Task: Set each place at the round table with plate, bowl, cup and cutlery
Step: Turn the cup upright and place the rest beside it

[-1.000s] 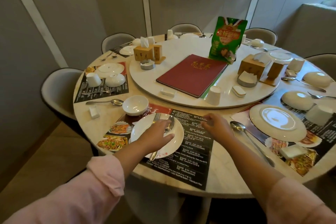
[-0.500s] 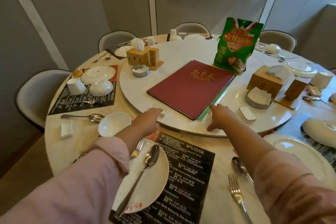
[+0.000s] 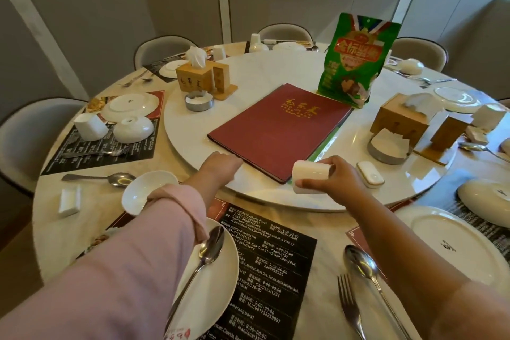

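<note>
My right hand (image 3: pixel 340 178) is shut on a small white cup (image 3: pixel 310 176), held on its side just above the near rim of the turntable (image 3: pixel 276 69). My left hand (image 3: pixel 218 168) lies knuckles-up on the turntable by the near corner of the red menu (image 3: pixel 278 130); its fingers curl out of sight. In front of me a white plate (image 3: pixel 212 290) carries a spoon (image 3: pixel 211 246) beside the black placemat (image 3: pixel 273 270). A white bowl (image 3: pixel 140 192) stands upright left of my left forearm, partly hidden by the sleeve.
A fork (image 3: pixel 350 306) and spoon (image 3: pixel 361 262) lie right of the placemat, next to another plate (image 3: pixel 455 243). The turntable carries a green snack bag (image 3: pixel 356 61), two wooden tissue boxes and a white rest (image 3: pixel 369 175). Other settings and chairs ring the table.
My right hand has picked the white cup up from the turntable and tipped it sideways. My left hand left the plate and reached onto the turntable's edge. The view has moved closer.
</note>
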Available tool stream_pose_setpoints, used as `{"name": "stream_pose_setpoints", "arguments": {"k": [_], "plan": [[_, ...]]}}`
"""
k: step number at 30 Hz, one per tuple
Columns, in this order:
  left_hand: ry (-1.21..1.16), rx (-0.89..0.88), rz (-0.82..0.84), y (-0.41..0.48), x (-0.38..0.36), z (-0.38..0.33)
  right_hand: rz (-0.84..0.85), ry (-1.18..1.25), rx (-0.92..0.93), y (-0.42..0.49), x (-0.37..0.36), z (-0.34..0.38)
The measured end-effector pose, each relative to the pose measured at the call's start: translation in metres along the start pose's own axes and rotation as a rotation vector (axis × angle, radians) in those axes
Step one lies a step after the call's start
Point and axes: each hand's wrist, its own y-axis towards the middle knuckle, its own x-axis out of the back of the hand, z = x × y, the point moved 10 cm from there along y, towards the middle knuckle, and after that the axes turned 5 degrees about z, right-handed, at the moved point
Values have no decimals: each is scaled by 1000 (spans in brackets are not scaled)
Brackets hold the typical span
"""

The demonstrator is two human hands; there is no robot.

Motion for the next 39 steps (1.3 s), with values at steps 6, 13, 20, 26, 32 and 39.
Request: {"name": "stream_pose_setpoints", "arguments": {"k": [6, 13, 20, 26, 32, 39], "plan": [[-603, -33, -277, -49, 28, -16, 131, 605, -175, -42, -27, -45], [-1195, -79, -72, -104, 0, -73, 148, 608, -126, -77, -42, -55], [-1328, -88, 90, -105, -29, -79, 143, 237, 79, -92, -43, -50], [-918, -122, 125, -99, -24, -66, 157, 89, 188, -95, -51, -43], [-656, -41, 116, -88, -36, -58, 209, 21, 219, -92, -66, -40], [-636, -35, 99, -81, -46, -57, 228, 29, 198, -90, -73, -40]]}}
